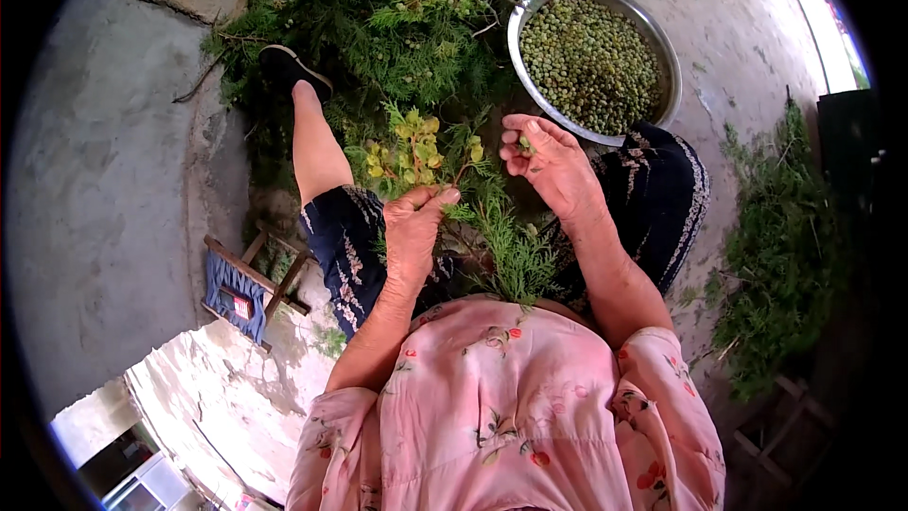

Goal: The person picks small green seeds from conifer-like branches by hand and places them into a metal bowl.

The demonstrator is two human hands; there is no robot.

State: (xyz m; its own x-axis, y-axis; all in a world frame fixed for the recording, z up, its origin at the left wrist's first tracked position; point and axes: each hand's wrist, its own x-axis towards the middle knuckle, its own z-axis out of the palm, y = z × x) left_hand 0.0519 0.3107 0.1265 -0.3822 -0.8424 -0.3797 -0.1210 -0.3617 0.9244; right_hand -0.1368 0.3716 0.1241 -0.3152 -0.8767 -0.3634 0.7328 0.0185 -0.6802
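Observation:
My left hand (413, 227) is closed round the stem of an evergreen sprig (409, 153), which bears a cluster of yellow-green cones at its tip. Feathery green foliage of the sprig hangs over my lap. To its right, my right hand (553, 163) is raised with thumb and fingers pinched on a small green cone (526, 144), partly hidden by the fingers. Just beyond that hand stands a wide metal basin (673, 85), filled with many small round green cones (591, 61).
A large heap of cut evergreen branches (378, 28) lies ahead, by my left shoe (295, 71). More branches (780, 255) lie on the concrete at the right. A small wooden folding stool (253, 284) with a blue woven seat stands at the left, a small box on it.

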